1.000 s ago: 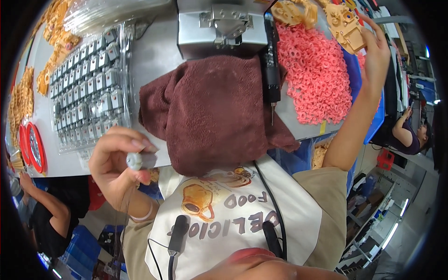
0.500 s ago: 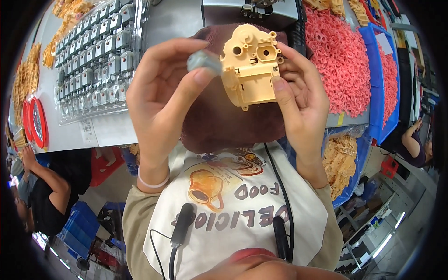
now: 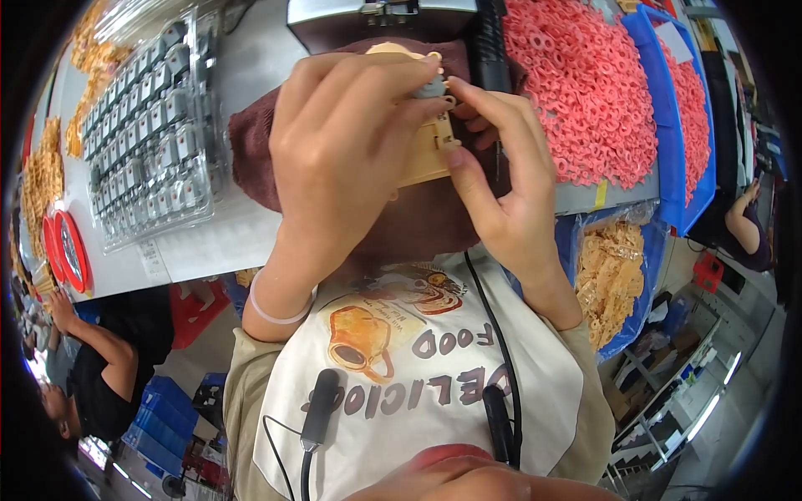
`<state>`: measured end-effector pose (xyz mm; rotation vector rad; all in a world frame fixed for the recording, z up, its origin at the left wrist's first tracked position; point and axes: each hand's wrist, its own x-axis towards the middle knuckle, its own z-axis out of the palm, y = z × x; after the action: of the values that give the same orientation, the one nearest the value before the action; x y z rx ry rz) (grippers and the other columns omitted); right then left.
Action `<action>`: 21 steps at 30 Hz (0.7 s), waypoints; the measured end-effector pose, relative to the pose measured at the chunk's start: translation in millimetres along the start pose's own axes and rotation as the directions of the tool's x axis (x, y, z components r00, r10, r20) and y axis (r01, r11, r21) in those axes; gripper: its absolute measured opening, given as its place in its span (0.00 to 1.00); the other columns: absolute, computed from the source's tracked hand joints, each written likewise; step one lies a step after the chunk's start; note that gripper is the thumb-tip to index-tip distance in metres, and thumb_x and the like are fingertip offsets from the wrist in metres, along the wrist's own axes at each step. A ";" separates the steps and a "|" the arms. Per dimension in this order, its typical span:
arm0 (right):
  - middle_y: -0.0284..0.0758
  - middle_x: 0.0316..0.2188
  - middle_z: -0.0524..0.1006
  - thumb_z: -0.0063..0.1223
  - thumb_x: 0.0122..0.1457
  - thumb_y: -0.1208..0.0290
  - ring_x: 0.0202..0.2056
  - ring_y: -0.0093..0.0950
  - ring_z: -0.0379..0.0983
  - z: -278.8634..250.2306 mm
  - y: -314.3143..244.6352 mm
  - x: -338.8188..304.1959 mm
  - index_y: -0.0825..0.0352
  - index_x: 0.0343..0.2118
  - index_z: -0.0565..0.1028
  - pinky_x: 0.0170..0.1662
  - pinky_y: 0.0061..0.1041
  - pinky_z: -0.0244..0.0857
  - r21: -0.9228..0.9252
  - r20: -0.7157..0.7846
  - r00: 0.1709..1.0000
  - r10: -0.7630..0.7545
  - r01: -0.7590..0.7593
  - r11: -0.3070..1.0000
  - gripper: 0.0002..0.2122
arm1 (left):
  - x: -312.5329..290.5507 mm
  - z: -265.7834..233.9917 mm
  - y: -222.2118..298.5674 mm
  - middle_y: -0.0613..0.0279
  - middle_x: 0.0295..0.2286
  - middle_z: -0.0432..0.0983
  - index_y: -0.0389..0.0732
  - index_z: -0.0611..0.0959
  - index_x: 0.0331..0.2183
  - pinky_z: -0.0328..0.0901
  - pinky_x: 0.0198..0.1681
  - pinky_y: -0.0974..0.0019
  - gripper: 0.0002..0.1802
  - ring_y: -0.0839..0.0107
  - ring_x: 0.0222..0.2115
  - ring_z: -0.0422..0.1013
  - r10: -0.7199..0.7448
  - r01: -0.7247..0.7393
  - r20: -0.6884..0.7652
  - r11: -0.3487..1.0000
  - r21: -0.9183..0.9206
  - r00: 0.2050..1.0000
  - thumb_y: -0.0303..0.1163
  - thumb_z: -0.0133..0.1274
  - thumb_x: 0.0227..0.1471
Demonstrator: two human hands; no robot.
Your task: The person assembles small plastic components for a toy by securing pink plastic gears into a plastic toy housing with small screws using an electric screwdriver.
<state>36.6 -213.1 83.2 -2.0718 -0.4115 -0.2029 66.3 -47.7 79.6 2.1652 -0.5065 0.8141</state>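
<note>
My right hand (image 3: 510,179) grips the right edge of a yellow plastic housing (image 3: 428,163), thumb in front and fingers behind. Over the housing's upper right part, my left hand (image 3: 334,146) pinches a small grey motor (image 3: 433,86) against it. Most of the motor and the housing's left side are hidden behind the left hand. Whether the motor sits in its recess I cannot tell. Both hands are above a dark brown cloth (image 3: 255,142) at the table's front edge.
Several grey motors fill a clear plastic tray (image 3: 159,232) on the left. Pink rings (image 3: 585,92) are heaped at right, beside a blue bin (image 3: 667,150). A dark machine (image 3: 384,32) stands behind the cloth. Yellow parts (image 3: 610,284) lie lower right. Another person's hand (image 3: 61,311) shows far left.
My left hand has moved right, bringing the motor from beside the housing onto its upper right part. The housing has shifted slightly left, and the whole view has shifted.
</note>
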 end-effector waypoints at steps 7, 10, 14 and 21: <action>0.36 0.41 0.72 0.55 0.51 0.81 0.40 0.27 0.68 -2.6 4.5 0.6 0.67 0.49 0.73 0.42 0.22 0.62 0.032 0.024 1.000 -0.008 0.008 0.999 0.20 | -4.4 4.5 -0.2 0.66 0.30 0.81 0.42 0.85 0.32 0.66 0.34 0.68 0.16 0.66 0.31 0.70 -0.064 0.062 -0.018 0.997 -0.053 0.998 0.23 0.66 0.34; 0.36 0.41 0.72 0.56 0.50 0.82 0.39 0.26 0.69 -2.0 8.4 1.9 0.68 0.47 0.74 0.41 0.22 0.63 0.031 0.030 0.999 -0.036 0.036 0.999 0.18 | -5.6 3.3 -9.2 0.65 0.31 0.81 0.42 0.85 0.33 0.66 0.34 0.68 0.16 0.66 0.31 0.70 -0.009 0.009 -0.035 1.000 0.005 0.999 0.24 0.67 0.35; 0.37 0.40 0.73 0.56 0.49 0.82 0.38 0.25 0.69 -19.3 16.2 6.6 0.69 0.44 0.76 0.42 0.21 0.63 0.019 0.017 1.000 -0.005 0.004 1.000 0.16 | -1.9 -5.7 -3.5 0.61 0.32 0.82 0.40 0.87 0.33 0.66 0.38 0.69 0.15 0.70 0.33 0.73 -0.039 0.035 0.040 0.996 0.082 0.998 0.22 0.68 0.37; 0.34 0.35 0.76 0.57 0.53 0.79 0.37 0.25 0.72 -66.9 54.3 26.9 0.66 0.40 0.78 0.39 0.22 0.66 -0.085 -0.245 0.969 -0.045 0.025 0.996 0.11 | -3.8 -8.4 -2.3 0.64 0.28 0.81 0.41 0.87 0.32 0.64 0.36 0.70 0.14 0.70 0.30 0.72 0.001 -0.008 0.044 0.988 0.156 0.999 0.25 0.68 0.37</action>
<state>83.3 -290.4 82.0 -2.0873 -0.2915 -0.5003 61.6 -39.4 80.2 2.3305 -0.4836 0.8351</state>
